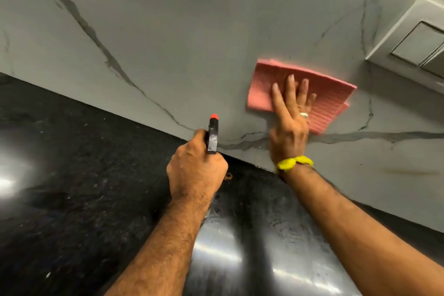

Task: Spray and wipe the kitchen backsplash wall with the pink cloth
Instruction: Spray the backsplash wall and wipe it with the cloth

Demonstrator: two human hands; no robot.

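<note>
Right hand (289, 125): fingers straight, slightly spread, pressing folded pink ribbed cloth (319, 96) flat against grey marble-veined backsplash wall (192, 43), at 2 o'clock from left hand (195, 170). Left fingers curled around black spray bottle with orange nozzle (213, 133), above glossy black stone tabletop (72, 175).

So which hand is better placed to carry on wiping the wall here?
The right hand. Its straight fingers already press the pink cloth flat against the backsplash wall. The left hand is busy gripping the spray bottle, off the cloth.
</note>
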